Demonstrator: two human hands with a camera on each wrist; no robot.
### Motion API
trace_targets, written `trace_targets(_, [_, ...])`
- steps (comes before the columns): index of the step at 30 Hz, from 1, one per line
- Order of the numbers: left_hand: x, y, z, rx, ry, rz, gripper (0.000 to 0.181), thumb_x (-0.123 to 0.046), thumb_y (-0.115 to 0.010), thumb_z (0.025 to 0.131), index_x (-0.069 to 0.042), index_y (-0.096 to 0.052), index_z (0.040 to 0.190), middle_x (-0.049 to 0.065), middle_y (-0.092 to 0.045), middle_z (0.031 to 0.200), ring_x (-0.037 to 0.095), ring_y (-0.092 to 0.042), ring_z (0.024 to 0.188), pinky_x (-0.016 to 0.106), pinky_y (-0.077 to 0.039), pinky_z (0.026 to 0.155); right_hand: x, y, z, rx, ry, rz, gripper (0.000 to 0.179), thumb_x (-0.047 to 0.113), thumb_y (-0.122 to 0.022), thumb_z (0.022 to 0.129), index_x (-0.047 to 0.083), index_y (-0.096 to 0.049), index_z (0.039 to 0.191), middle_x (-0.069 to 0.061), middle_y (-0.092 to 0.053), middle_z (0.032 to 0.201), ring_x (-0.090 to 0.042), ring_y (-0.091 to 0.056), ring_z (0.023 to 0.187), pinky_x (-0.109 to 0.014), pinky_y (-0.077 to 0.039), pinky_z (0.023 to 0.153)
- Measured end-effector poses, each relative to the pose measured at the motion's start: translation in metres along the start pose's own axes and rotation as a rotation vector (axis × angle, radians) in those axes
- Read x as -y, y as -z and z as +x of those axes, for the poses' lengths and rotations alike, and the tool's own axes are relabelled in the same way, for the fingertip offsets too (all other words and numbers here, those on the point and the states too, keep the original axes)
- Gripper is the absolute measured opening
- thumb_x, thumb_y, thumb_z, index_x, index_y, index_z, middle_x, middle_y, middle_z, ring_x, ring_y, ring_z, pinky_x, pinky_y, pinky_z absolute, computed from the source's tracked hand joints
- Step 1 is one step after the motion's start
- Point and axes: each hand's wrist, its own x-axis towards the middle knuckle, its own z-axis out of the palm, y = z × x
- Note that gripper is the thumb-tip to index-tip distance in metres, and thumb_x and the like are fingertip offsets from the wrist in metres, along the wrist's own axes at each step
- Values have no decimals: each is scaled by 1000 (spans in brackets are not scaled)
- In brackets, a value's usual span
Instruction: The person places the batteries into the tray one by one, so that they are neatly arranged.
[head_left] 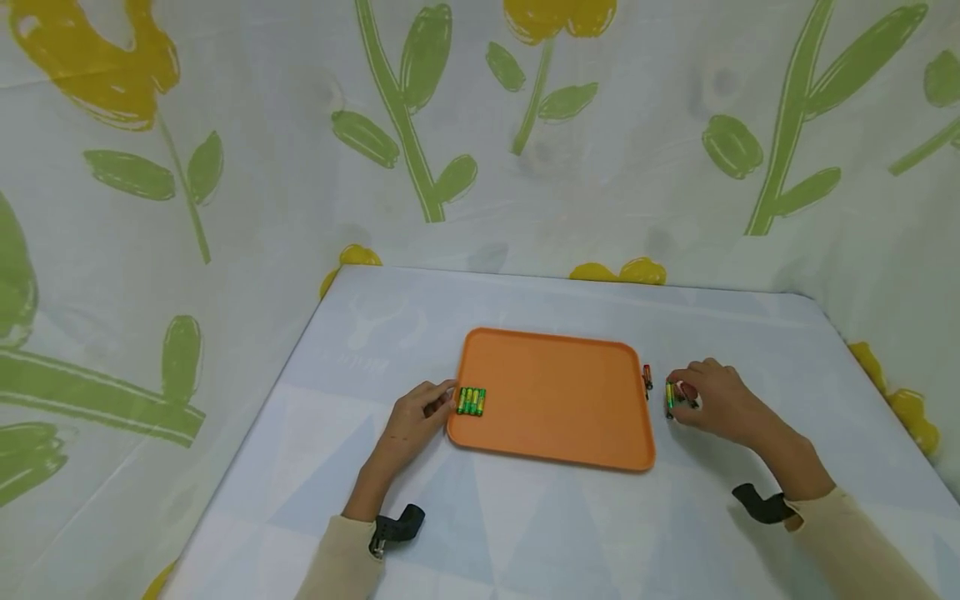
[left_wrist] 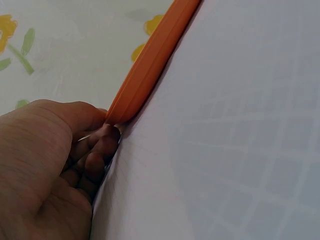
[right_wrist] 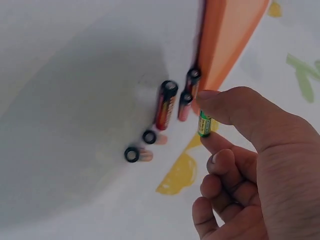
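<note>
An orange tray (head_left: pixel 558 396) lies on the table, and several green-and-yellow batteries (head_left: pixel 471 402) stand side by side in a row at its left edge. My left hand (head_left: pixel 411 423) pinches the tray's left rim between thumb and fingers; the left wrist view shows the thumb on top of the rim. To the right of the tray, my right hand (head_left: pixel 718 402) holds a single green battery (right_wrist: pixel 204 124) between thumb and index finger. Below and beside that hand lie several dark-ended red batteries (right_wrist: pixel 166 106), partly hidden by the fingers in the head view.
The pale table (head_left: pixel 360 500) has a faint triangle pattern. A couple of red batteries (head_left: pixel 647 379) lie close against the tray's right edge. Flower-printed cloth (head_left: pixel 600 192) hangs behind and along the sides. Each wrist wears a black camera mount (head_left: pixel 397 527).
</note>
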Motion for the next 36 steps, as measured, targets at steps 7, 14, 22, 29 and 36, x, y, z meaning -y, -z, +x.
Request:
trace_targets(7, [0, -1, 0, 0, 1, -10, 39, -15, -66, 99, -7, -63, 137, -2, -59, 94, 14, -51, 79, 25, -45, 69, 19, -5, 2, -55, 45, 32, 38, 19, -87, 77, 4, -68, 106, 4, -44, 74, -19, -42, 82, -37, -27, 68])
trace_targets(14, [2, -2, 0, 3, 6, -7, 39, -16, -66, 99, -8, -63, 137, -3, -59, 94, 13, -51, 79, 25, -45, 68, 34, -14, 8, -77, 82, 56, 36, 20, -88, 76, 8, -67, 103, 4, -42, 74, -18, -41, 82, -37, -25, 69])
trace_targets(22, [0, -1, 0, -1, 6, 1, 39, -16, -67, 98, -8, -63, 137, -3, -60, 94, 12, -51, 79, 25, -45, 68, 53, -24, 15, -78, 76, 139, 35, 19, -86, 79, 9, -67, 106, 3, -44, 79, -17, -40, 83, -37, -25, 72])
trace_targets(29, [-2, 0, 0, 1, 14, 2, 38, -14, -66, 99, -8, -63, 136, -3, -60, 96, 13, -52, 79, 25, -46, 69, 70, -33, 23, -100, 96, 160, 33, 18, -87, 78, 10, -68, 104, 5, -41, 77, -15, -39, 83, -37, -26, 70])
trace_targets(36, [-1, -1, 0, -2, 19, 6, 39, -14, -66, 98, -8, -63, 137, -3, -60, 95, 12, -52, 79, 25, -46, 69, 82, -41, 32, -125, 117, 170, 36, 19, -90, 75, 9, -69, 102, 5, -41, 76, -17, -41, 82, -37, -29, 71])
